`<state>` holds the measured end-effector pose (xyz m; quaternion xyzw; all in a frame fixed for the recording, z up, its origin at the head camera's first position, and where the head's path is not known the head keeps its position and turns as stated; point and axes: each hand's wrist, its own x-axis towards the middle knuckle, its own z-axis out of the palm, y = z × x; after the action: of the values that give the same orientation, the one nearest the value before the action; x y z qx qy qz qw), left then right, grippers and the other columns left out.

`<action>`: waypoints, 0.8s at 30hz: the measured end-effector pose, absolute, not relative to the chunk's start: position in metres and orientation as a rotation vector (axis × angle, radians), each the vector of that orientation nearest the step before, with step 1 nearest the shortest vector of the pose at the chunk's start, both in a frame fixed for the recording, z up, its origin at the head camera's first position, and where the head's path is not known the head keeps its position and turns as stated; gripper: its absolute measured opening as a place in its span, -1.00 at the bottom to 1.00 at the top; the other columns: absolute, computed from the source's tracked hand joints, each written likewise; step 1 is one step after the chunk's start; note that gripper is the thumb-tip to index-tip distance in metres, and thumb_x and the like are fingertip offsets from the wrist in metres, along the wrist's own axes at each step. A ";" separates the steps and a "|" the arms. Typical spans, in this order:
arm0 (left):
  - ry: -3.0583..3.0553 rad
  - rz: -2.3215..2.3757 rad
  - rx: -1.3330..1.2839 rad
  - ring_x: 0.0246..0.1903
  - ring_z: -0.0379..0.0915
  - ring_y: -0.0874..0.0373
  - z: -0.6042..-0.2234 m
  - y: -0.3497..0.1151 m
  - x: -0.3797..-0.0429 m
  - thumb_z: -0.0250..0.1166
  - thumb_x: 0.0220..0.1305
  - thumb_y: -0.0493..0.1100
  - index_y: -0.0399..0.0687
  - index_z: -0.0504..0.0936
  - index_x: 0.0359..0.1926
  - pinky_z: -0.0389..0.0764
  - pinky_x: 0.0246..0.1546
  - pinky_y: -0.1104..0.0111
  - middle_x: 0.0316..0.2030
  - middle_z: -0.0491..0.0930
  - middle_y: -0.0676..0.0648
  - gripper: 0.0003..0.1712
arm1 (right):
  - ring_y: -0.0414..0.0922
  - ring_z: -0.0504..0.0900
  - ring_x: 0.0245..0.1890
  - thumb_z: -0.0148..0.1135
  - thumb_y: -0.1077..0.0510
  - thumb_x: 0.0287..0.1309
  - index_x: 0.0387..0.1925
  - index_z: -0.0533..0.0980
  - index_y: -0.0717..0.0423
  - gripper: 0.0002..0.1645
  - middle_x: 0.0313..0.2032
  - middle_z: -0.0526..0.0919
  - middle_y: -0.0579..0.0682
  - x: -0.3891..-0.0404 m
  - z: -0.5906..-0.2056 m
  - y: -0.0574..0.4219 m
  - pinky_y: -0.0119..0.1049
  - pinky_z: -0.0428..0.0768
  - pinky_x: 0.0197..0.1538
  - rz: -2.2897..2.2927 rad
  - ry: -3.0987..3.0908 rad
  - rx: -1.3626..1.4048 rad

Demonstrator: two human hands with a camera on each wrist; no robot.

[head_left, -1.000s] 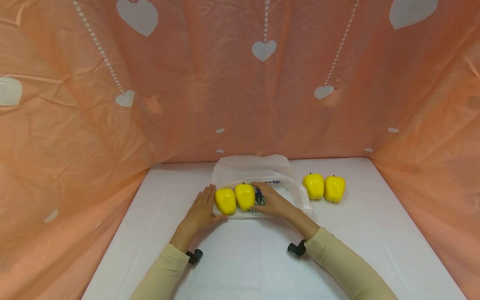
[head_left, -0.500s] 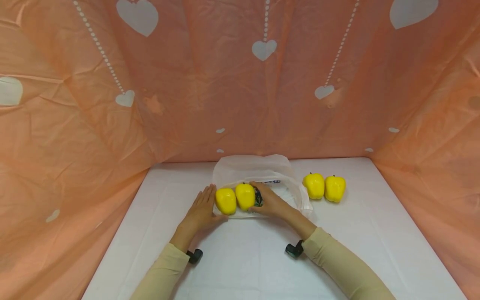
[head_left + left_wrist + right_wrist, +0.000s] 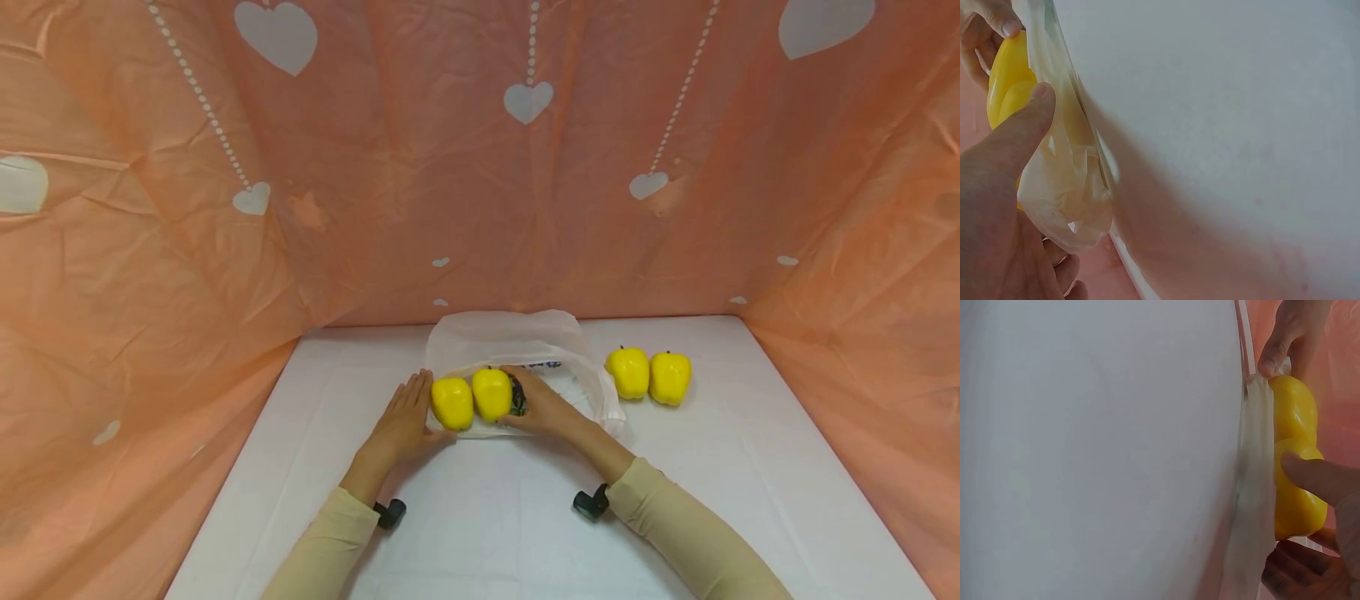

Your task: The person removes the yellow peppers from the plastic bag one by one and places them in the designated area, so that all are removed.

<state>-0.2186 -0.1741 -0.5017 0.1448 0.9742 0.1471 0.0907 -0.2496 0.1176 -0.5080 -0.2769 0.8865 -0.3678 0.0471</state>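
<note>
As I look down on the white table (image 3: pixel 510 533) and take the pale plastic bag (image 3: pixel 502 333) as a clock face, twelve toward the orange cloth (image 3: pixel 480 208), I see two yellow peppers lying inside it, both over toward nine. The outer pepper (image 3: pixel 452 404) sits beside the person's left hand (image 3: pixel 405 421), which lies along the bag's nine o'clock side with its fingers straight and together, its thumb pointing to about four across the near edge. Nearer the middle, the inner pepper (image 3: pixel 492 395) is gripped by the right hand (image 3: pixel 543 407), thumb on the near side and fingers round the far side; from the right wrist the two peppers are seen touching. Dark print (image 3: pixel 517 396) shows on the bag between that palm and the pepper. Out at three o'clock, just beyond the bag, a second pair of yellow peppers (image 3: pixel 670 377) stands side by side, stems up. Both forearms come in from six, in beige sleeves (image 3: pixel 693 525), each wrist wearing a small black camera (image 3: pixel 390 513).
</note>
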 end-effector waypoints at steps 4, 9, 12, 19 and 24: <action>2.904 0.448 0.441 0.71 -0.31 -0.20 -0.503 -0.175 -0.219 0.44 0.36 0.31 -0.37 -0.23 0.70 -0.25 0.71 -0.02 0.72 -0.23 -0.31 0.39 | 0.22 0.30 0.57 0.57 0.08 0.27 0.62 0.18 0.22 0.07 0.56 0.33 0.25 -0.248 -0.508 0.119 0.21 0.26 0.62 -1.145 2.688 -0.838; 2.912 0.456 0.453 0.71 -0.30 -0.19 -0.505 -0.174 -0.219 0.44 0.36 0.30 -0.37 -0.21 0.70 -0.25 0.71 -0.02 0.72 -0.21 -0.31 0.38 | 0.18 0.31 0.57 0.56 0.04 0.29 0.63 0.18 0.16 0.07 0.56 0.33 0.20 -0.244 -0.508 0.121 0.19 0.25 0.62 -1.164 2.678 -0.822; 2.913 0.458 0.453 0.71 -0.30 -0.20 -0.505 -0.174 -0.219 0.44 0.36 0.29 -0.37 -0.20 0.70 -0.25 0.71 -0.02 0.72 -0.21 -0.31 0.37 | 0.20 0.32 0.56 0.55 0.05 0.29 0.63 0.18 0.16 0.06 0.55 0.34 0.21 -0.241 -0.506 0.124 0.21 0.27 0.61 -1.168 2.679 -0.825; 2.919 0.458 0.443 0.71 -0.29 -0.20 -0.503 -0.172 -0.218 0.46 0.36 0.27 -0.38 -0.20 0.70 -0.23 0.71 -0.03 0.72 -0.20 -0.32 0.37 | 0.20 0.32 0.56 0.58 0.09 0.25 0.64 0.18 0.14 0.08 0.57 0.32 0.19 -0.235 -0.500 0.135 0.22 0.33 0.58 -1.138 2.699 -0.827; 2.912 0.469 0.421 0.71 -0.32 -0.19 -0.501 -0.172 -0.217 0.46 0.36 0.27 -0.35 -0.22 0.71 -0.25 0.71 -0.01 0.72 -0.23 -0.30 0.38 | 0.17 0.37 0.53 0.60 0.07 0.23 0.63 0.20 0.14 0.09 0.55 0.35 0.16 -0.233 -0.495 0.143 0.19 0.37 0.56 -1.122 2.727 -0.836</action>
<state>-0.2173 -0.1717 -0.5013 0.1409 0.9742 0.1567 0.0808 -0.2326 0.1426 -0.4950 -0.2725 0.8891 -0.3658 0.0382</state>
